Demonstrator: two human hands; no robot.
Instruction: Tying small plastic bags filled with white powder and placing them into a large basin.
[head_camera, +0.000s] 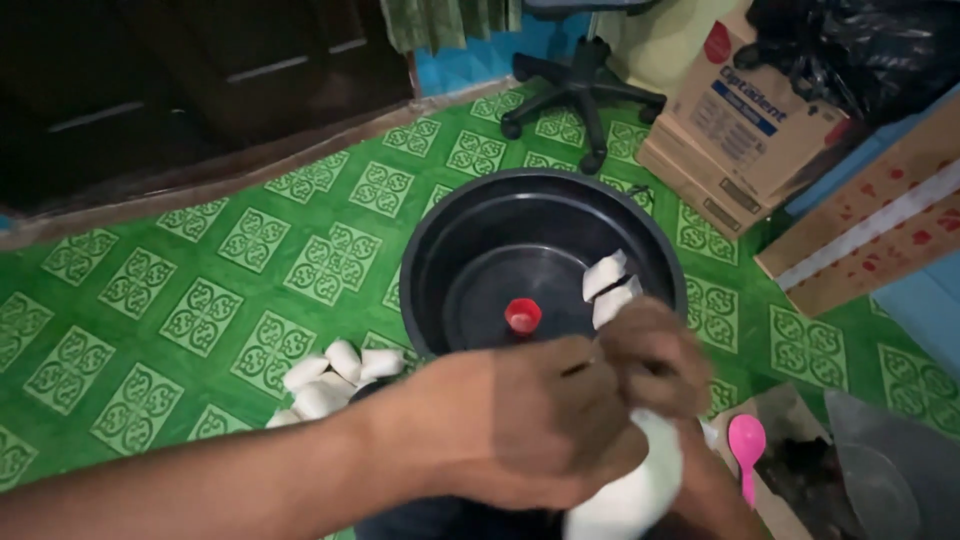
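Green floor covering (200, 300) with a pale square pattern filled the room, and a dark wooden cabinet (180, 80) stood at the far side. Beyond the fingers, on this floor, sat a round black basin (440, 250) with a small red cap (522, 315) in its middle and two small white packets (610, 285) leaning against its inner wall, just above the knuckles.

Both hands met over the near rim of the basin. The left hand (530, 425) was closed, its fingers curled together around the upper part of a white filled bag (640, 490), which hung down below the fingers toward the lower edge of the view. The right hand (650, 355) was also closed, its fingertips pinched tight on the top of the same bag, just above and touching the left hand. How the thumbs were placed could not be told, because the picture was blurred there.

To the left of the fingers, on the floor and well apart from them, lay a small heap of white packets (335, 380). To the right of the fingers, near the wrist, lay a pink plastic spoon (746, 445). Far behind the hands stood an office chair base (580, 95) and brown cardboard boxes (740, 120).
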